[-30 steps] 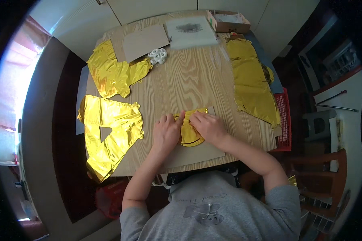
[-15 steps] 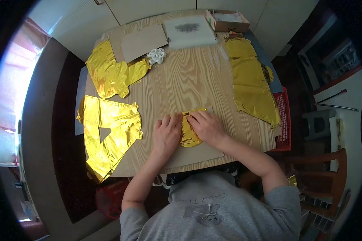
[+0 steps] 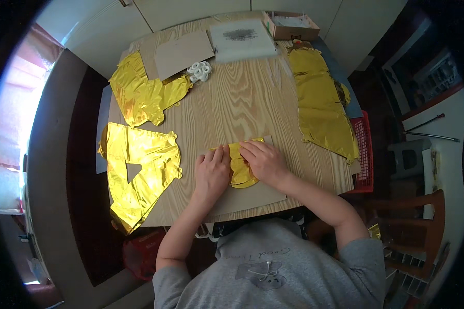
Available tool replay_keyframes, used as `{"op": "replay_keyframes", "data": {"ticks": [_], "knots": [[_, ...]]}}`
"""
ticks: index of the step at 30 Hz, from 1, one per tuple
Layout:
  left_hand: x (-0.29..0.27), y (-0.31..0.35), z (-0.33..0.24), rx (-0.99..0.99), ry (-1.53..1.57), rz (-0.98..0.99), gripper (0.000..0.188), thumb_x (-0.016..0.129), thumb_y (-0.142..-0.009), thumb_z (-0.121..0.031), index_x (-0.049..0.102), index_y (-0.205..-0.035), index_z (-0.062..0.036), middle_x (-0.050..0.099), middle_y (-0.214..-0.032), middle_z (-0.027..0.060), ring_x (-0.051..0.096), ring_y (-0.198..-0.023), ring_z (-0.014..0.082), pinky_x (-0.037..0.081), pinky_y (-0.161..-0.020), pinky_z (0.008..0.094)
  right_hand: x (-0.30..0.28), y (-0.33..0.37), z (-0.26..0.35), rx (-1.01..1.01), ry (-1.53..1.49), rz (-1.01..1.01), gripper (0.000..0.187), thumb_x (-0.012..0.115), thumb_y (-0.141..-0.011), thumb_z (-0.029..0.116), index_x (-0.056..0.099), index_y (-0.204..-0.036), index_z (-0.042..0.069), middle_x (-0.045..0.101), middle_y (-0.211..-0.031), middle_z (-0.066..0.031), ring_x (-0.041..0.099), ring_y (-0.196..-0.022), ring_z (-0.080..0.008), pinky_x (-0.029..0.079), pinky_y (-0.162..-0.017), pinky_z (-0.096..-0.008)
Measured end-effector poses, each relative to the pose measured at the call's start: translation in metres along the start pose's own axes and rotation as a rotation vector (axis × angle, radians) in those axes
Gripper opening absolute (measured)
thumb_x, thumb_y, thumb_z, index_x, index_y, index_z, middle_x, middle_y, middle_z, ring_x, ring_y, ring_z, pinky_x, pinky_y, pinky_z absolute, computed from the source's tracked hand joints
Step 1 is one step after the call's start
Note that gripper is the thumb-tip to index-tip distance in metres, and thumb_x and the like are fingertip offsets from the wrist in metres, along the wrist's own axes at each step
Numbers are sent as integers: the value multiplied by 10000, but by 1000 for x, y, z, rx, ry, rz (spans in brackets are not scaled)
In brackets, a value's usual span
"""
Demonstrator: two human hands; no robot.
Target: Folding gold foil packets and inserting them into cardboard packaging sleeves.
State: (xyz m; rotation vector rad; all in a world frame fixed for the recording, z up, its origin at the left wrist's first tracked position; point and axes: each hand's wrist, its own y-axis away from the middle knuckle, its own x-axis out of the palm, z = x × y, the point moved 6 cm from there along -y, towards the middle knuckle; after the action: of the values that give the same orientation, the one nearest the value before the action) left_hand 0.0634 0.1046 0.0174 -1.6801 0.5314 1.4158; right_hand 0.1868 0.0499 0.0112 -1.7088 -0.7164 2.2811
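A folded piece of gold foil, like a deflated foil balloon (image 3: 241, 178), lies on a flat sheet of cardboard (image 3: 245, 200) at the table's near edge. My left hand (image 3: 213, 170) rests over its left side, fingers side by side and pointing away from me. On its right side lies my right hand (image 3: 265, 164), with fingers stretched across the foil's upper part. Both hands press down from above, and neither is seen gripping it. The foil's outer parts are hidden under my hands.
More flat gold foil balloons lie at the far left (image 3: 142, 95), near left (image 3: 162, 154) and right (image 3: 322, 105) of the wooden table. Toward the back are a cardboard piece (image 3: 184, 53), white rings (image 3: 199, 71), a white sheet (image 3: 245, 49) and an open box (image 3: 293, 33). A red basket (image 3: 365, 154) stands at the right.
My fingers have shifted slightly on the foil, the right ones a little farther from me and the left ones flatter. More of the foil's upper middle shows between them.
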Motion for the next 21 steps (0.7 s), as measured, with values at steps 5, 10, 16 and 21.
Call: {"op": "replay_keyframes", "data": {"ticks": [5, 10, 16, 21], "knots": [[0, -1, 2, -50, -50, -1, 456, 635, -749, -172, 611, -1174, -6, 626, -994, 52, 584, -841, 183, 432, -716, 340, -1, 0, -1, 11, -5, -7, 247, 529, -820, 122, 632, -1028, 39, 645, -1139, -86, 613, -1066, -235, 505, -907, -354], [-3, 1, 3, -101, -99, 0, 386, 635, -811, -204, 606, -1158, -36, 632, -1016, 58, 602, -837, 211, 449, -737, 373, 0, -1, -1, 9, -5, -9, 257, 533, -819, 122, 626, -1042, 33, 645, -1120, -86, 619, -1051, -238, 511, -895, -358], [-5, 5, 4, -131, -101, -31, 400, 634, -801, -212, 624, -1146, -10, 626, -982, 72, 593, -871, 215, 446, -780, 376, -2, -1, 0, 13, 8, 1, 278, 539, -816, 124, 619, -1063, 27, 643, -1122, -87, 618, -1059, -247, 516, -890, -366], [-6, 5, 2, -138, -131, -47, 441, 630, -779, -218, 637, -1145, 27, 625, -978, 85, 579, -860, 201, 439, -763, 365, -3, -1, -1, 26, -1, -9, 276, 534, -818, 113, 613, -1058, 1, 635, -1112, -105, 618, -1036, -245, 518, -885, -348]]}}
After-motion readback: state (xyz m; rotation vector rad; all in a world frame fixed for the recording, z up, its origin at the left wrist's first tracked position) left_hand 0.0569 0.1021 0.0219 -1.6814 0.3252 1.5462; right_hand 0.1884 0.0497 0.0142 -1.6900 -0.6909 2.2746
